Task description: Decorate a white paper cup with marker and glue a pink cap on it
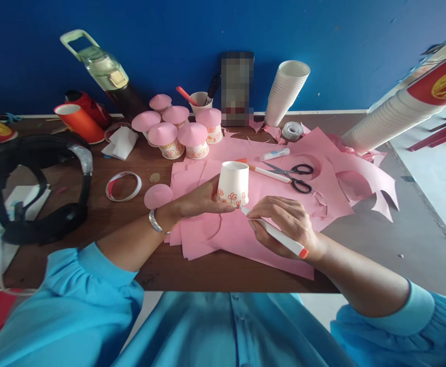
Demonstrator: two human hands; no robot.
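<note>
My left hand is closed around a white paper cup, turned with its narrow end up. Orange-red flowers are drawn in a band near its wide rim. In my right hand is a white marker pen with an orange end, its tip at the cup's lower edge. Whether the tip touches the cup I cannot tell. Beneath both hands lie sheets of pink paper. Behind the cup are scissors with black handles and an orange-and-white marker.
Several decorated cups with pink cone tops stand behind my left hand. A roll of tape, a black headset strap and a bottle are at left. Stacked white cups stand against the blue wall; another stack leans at right.
</note>
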